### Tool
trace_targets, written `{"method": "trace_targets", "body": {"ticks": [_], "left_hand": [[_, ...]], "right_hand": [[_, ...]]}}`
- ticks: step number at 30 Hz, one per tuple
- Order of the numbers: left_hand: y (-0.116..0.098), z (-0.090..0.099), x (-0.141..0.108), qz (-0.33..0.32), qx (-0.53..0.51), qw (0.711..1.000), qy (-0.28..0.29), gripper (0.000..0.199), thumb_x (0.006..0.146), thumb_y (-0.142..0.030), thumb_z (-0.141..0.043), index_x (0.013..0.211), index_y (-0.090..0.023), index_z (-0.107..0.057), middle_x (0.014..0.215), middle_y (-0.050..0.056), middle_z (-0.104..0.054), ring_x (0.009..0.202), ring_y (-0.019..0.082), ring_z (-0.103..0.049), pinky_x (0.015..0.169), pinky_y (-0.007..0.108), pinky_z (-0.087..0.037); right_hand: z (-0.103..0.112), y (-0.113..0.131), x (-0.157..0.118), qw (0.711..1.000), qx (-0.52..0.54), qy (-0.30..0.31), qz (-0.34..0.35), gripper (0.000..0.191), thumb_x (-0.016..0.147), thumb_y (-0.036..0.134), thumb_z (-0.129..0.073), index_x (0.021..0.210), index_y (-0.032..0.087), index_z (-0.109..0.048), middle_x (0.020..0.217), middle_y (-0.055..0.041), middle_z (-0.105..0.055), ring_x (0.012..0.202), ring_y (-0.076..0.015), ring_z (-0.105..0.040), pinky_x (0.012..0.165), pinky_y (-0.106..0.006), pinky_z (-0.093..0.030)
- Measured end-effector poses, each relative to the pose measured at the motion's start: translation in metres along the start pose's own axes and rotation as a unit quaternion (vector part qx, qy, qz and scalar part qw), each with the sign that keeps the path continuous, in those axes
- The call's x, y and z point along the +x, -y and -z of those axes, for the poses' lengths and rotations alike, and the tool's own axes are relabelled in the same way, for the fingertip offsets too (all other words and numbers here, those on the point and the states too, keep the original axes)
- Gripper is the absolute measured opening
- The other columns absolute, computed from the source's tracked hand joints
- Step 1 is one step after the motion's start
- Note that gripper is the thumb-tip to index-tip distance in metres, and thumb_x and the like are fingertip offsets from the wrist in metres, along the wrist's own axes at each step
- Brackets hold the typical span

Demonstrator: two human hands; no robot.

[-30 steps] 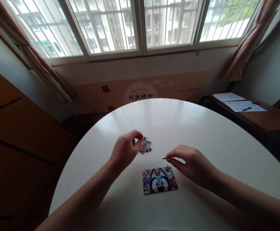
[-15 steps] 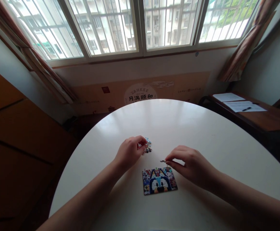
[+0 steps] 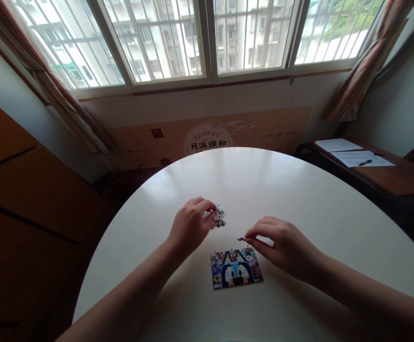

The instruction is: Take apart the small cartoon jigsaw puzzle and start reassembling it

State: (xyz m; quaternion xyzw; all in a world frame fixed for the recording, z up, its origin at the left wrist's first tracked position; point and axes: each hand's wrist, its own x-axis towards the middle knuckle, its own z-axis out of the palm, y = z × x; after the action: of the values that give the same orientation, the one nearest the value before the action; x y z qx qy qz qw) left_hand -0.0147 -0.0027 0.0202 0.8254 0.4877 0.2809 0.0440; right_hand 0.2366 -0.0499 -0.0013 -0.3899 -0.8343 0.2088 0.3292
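Observation:
A partly built jigsaw puzzle (image 3: 236,275) with a blue cartoon dog's face lies flat on the white round table (image 3: 192,308), its upper edge uneven. Beyond it is a small pile of loose puzzle pieces (image 3: 220,221). My left hand (image 3: 192,223) reaches over the pile's left side, thumb and forefinger curled close together; whatever they hold is hidden. My right hand (image 3: 276,237) pinches one puzzle piece (image 3: 241,239) between thumb and forefinger, just above the puzzle's upper right edge.
A brown side table (image 3: 406,178) at the right carries papers (image 3: 363,158) and a pen (image 3: 365,163). Wooden cabinet panels (image 3: 32,228) stand at the left. Behind the table is a barred window (image 3: 167,42) with curtains (image 3: 363,80) at its sides.
My left hand has shifted very slightly at the pile, and a little more of the loose pieces shows. My right hand keeps its piece almost still.

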Motion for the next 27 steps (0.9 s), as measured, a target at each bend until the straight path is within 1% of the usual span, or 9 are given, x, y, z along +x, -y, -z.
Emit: {"method": "trace_targets", "body": {"ticks": [2,5,8,10,15,22,27], "left_hand": [[-0.012,0.001,-0.005,-0.057,-0.02,0.998,0.007,0.007,0.09,-0.016,-0.065,0.086,-0.019,-0.069,0.088,0.004,-0.069,0.082,0.019,-0.063,0.072,0.032,-0.051],[-0.029,0.0,-0.012,-0.156,-0.032,0.987,0.026,0.005,0.092,-0.023,-0.067,0.09,-0.02,-0.071,0.089,0.003,-0.069,0.082,0.018,-0.062,0.072,0.032,-0.052],[-0.038,-0.002,-0.016,-0.214,-0.032,0.976,0.029,0.01,0.095,-0.022,-0.062,0.093,-0.019,-0.071,0.087,0.003,-0.068,0.077,0.017,-0.06,0.066,0.029,-0.051],[-0.04,-0.002,-0.016,-0.229,-0.034,0.973,0.025,0.013,0.097,-0.019,-0.058,0.094,-0.019,-0.071,0.086,0.003,-0.068,0.075,0.015,-0.059,0.063,0.027,-0.049],[-0.039,-0.002,-0.014,-0.24,-0.027,0.97,0.012,0.017,0.096,-0.012,-0.054,0.094,-0.018,-0.07,0.087,0.004,-0.068,0.075,0.015,-0.059,0.063,0.027,-0.05],[-0.037,0.0,-0.014,-0.244,-0.021,0.97,0.008,0.019,0.098,-0.014,-0.053,0.093,-0.018,-0.071,0.088,0.004,-0.068,0.076,0.015,-0.061,0.064,0.027,-0.052],[-0.032,-0.001,-0.013,-0.242,-0.021,0.97,0.011,0.018,0.1,-0.02,-0.054,0.093,-0.019,-0.071,0.088,0.004,-0.069,0.075,0.014,-0.061,0.062,0.026,-0.051]], "right_hand": [[0.0,0.0,0.0,1.0,-0.001,0.001,-0.001,0.012,0.096,0.026,-0.062,0.094,0.024,-0.074,0.088,-0.0026,-0.074,0.082,-0.0179,-0.066,0.073,-0.032,-0.051],[0.0,0.001,0.0,1.0,-0.005,0.001,-0.003,0.011,0.095,0.026,-0.063,0.093,0.024,-0.074,0.087,-0.0021,-0.074,0.081,-0.0179,-0.065,0.073,-0.032,-0.05],[0.001,0.003,0.002,1.0,-0.006,0.002,-0.01,0.012,0.096,0.025,-0.061,0.094,0.023,-0.073,0.088,-0.003,-0.074,0.082,-0.0186,-0.065,0.073,-0.032,-0.05],[0.001,0.004,0.002,1.0,-0.005,0.008,-0.016,0.013,0.096,0.025,-0.06,0.094,0.022,-0.072,0.089,-0.0034,-0.073,0.082,-0.0188,-0.065,0.073,-0.033,-0.05],[0.002,0.003,0.001,0.999,0.004,0.016,-0.034,0.013,0.096,0.025,-0.059,0.093,0.022,-0.07,0.09,-0.0034,-0.072,0.083,-0.0188,-0.064,0.075,-0.034,-0.05],[0.002,0.001,0.001,0.998,0.021,0.02,-0.064,0.012,0.095,0.025,-0.058,0.091,0.021,-0.068,0.089,-0.0035,-0.071,0.081,-0.019,-0.063,0.074,-0.034,-0.049],[0.002,0.003,0.003,0.997,0.027,0.022,-0.076,0.012,0.095,0.024,-0.057,0.091,0.021,-0.068,0.087,-0.0033,-0.07,0.08,-0.0187,-0.062,0.073,-0.034,-0.048]]}}
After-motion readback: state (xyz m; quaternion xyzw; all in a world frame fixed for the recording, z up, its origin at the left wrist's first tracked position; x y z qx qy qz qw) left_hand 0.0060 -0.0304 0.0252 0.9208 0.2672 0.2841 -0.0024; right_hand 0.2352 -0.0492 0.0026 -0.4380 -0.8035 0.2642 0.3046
